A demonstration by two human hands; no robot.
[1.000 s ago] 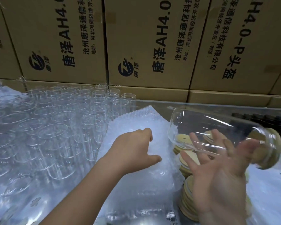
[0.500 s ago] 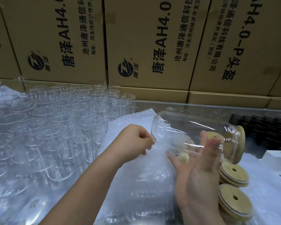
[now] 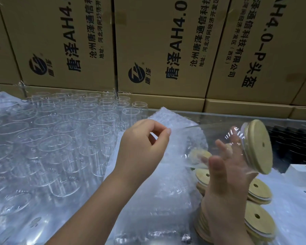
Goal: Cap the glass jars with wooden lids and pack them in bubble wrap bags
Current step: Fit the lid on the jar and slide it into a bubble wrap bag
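My right hand (image 3: 224,177) holds a clear glass jar (image 3: 217,142) on its side, fingers wrapped under it. A round wooden lid (image 3: 260,145) with a small hole caps the jar and faces right. The jar's base points left, at the mouth of a bubble wrap bag (image 3: 166,121). My left hand (image 3: 143,147) pinches the top edge of that bag between thumb and forefinger and lifts it off the stack of bubble wrap bags (image 3: 152,200). Stacks of loose wooden lids (image 3: 258,218) lie below my right hand.
Many open empty glass jars (image 3: 57,138) stand in rows on the left. Cardboard boxes (image 3: 166,46) form a wall behind the table. A black tray (image 3: 293,144) and a small white box (image 3: 300,174) sit at the right edge.
My right hand has swung the capped jar leftward, its base toward the bag. My left hand went from pressing on the bag stack to pinching a bag's top edge and lifting it.
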